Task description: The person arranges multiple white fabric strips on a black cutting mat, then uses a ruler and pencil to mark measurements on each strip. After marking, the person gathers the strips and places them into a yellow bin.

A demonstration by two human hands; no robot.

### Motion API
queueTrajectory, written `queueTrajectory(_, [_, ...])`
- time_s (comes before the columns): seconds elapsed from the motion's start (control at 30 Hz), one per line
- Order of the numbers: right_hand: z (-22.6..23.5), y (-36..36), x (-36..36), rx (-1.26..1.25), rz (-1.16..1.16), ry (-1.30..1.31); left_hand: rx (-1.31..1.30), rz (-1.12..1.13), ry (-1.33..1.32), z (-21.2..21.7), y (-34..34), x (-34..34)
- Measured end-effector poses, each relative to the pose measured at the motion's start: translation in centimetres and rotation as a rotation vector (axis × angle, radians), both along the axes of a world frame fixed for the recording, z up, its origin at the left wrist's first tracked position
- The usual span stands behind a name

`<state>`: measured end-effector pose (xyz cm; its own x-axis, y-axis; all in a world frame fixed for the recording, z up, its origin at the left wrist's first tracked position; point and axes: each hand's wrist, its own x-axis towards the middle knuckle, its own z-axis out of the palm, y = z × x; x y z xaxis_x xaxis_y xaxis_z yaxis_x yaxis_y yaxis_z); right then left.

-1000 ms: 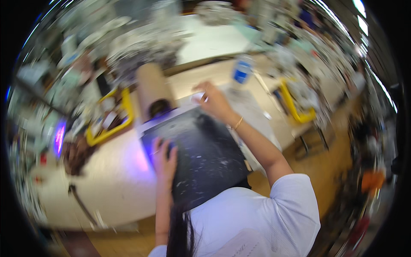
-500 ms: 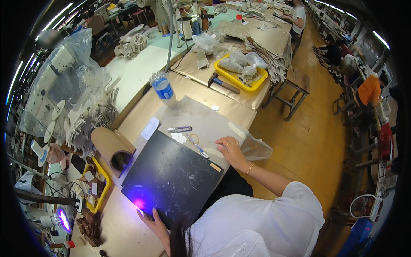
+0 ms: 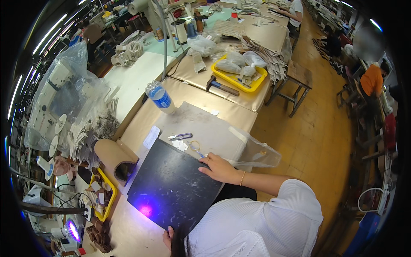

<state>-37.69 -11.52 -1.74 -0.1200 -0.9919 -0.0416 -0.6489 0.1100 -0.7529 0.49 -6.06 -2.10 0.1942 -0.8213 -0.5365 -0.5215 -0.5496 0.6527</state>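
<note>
A black board [image 3: 173, 188] with a scuffed face lies over a grey sheet [image 3: 214, 128] on the bench. A violet light spot shines near its left edge. At the board's near edge, my left hand [image 3: 168, 238] is closed on the rim, its other fingers mostly hidden. My right hand [image 3: 222, 168] bends over the far right edge, thumb and fingers drawn together; whatever they hold is hidden. Just beyond the board are purple-handled thread snips [image 3: 180, 136], white paper scraps [image 3: 180, 145] and a small tool with a yellow ring handle [image 3: 195, 145].
A water bottle [image 3: 160, 97] stands beyond the sheet. Farther off are a hammer [image 3: 222, 87] and a yellow tray [image 3: 255, 88] of plastic bags. A cardboard tube [image 3: 112, 154], a second yellow tray [image 3: 112, 201] and a lit violet lamp [image 3: 72, 230] sit left. A clear bag [image 3: 265, 154] overhangs the right edge.
My right hand has come down leftward onto the board's edge, covering where a small tan strip showed. My left hand has slid nearer to me along the rim. The view has shifted slightly.
</note>
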Motion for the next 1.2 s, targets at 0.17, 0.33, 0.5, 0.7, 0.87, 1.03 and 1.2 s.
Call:
queueTrajectory(0.17, [-1.9, 1.5, 1.9, -0.157, -0.057, 0.145, -0.040, -0.091, -0.170, 0.3, -0.5, -1.3])
queueTrajectory(0.33, [-2.6, 1.4, 2.7, -0.231, -0.161, 0.148, -0.320, 0.008, 0.103, -3.9, -2.9, 1.3])
queueTrajectory(0.5, [-2.2, 1.7, 3.2, -0.168, -0.213, 0.117, -0.325, 0.029, -0.337, -2.0, -4.6, -2.5])
queueTrajectory(0.7, [-1.6, 6.4, 7.0, -0.194, -0.337, 0.134, -0.389, -0.026, -0.089, -6.5, -6.5, 5.0])
queueTrajectory(0.87, [-1.6, 10.4, 10.1, -0.204, -0.464, 0.137, -0.135, -0.107, 0.418, -6.4, -7.8, 8.8])
queueTrajectory(1.03, [-2.2, 13.1, 10.8, -0.107, -0.426, -0.259, -0.271, -0.189, 0.253, -1.2, -6.0, 6.0])
queueTrajectory(1.2, [-4.7, 14.6, 10.2, -0.012, -0.458, -0.693, -0.487, -0.207, 0.033, 5.4, -4.2, 2.3])
